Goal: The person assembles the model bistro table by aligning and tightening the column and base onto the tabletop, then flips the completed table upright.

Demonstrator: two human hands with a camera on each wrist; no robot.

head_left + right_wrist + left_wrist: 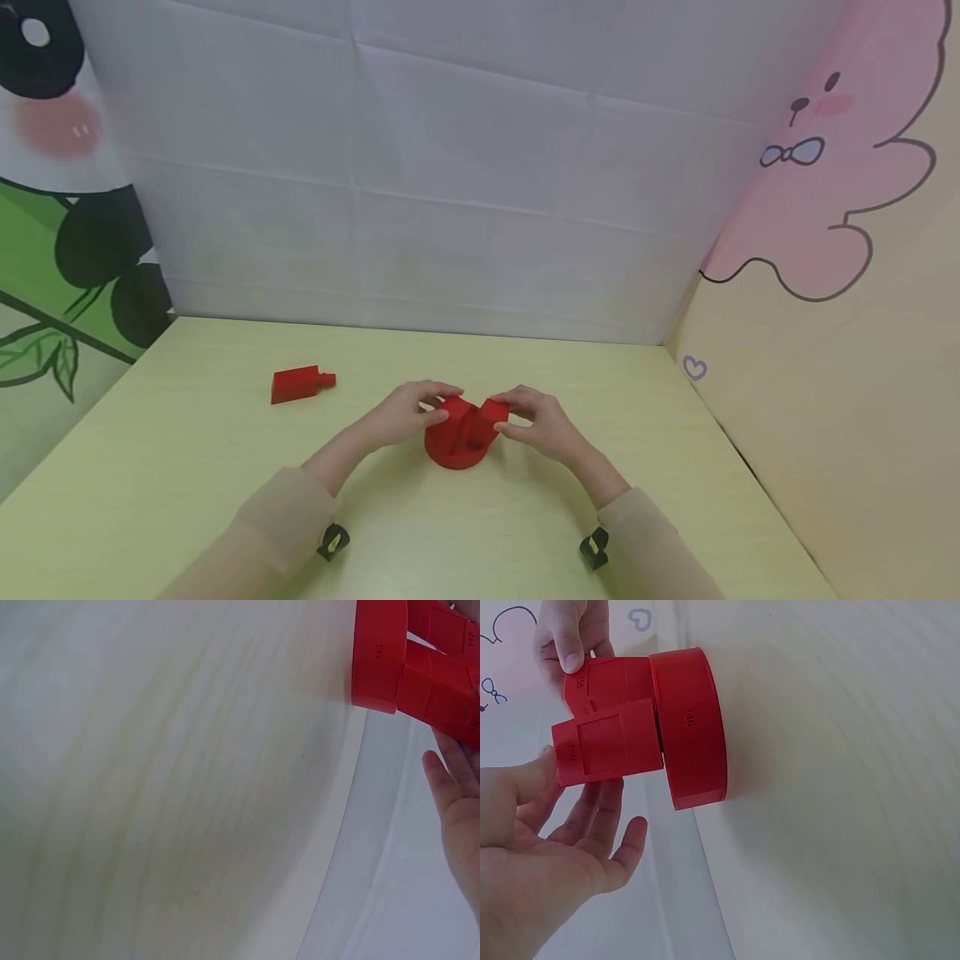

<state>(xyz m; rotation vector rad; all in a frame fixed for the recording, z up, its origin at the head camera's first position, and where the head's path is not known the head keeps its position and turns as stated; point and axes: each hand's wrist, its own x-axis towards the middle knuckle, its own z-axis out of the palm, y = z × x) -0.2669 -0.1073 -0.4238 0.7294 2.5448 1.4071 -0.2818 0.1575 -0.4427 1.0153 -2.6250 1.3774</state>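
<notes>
A red round base (pixel 456 457) stands on the table, with two angular red blocks upright on top of it. My left hand (pixel 401 413) pinches the upper part of the left red block (pixel 452 421) between thumb and fingers. On the other side, my right hand (pixel 546 428) grips the top of the right red block (pixel 492 419), which leans outward. In the left wrist view, both blocks meet the base's flat face, and small numbers mark the red surfaces. Part of the right block (pixel 439 686) runs out of the right wrist view.
A separate red wedge-like piece (pixel 296 384) with a small peg lies on the table at the left. The pale wooden table (pixel 570 367) ends at a white cloth backdrop (pixel 450 167). Cartoon-printed walls flank both sides. Small black fittings (pixel 333 542) hang under the wrists.
</notes>
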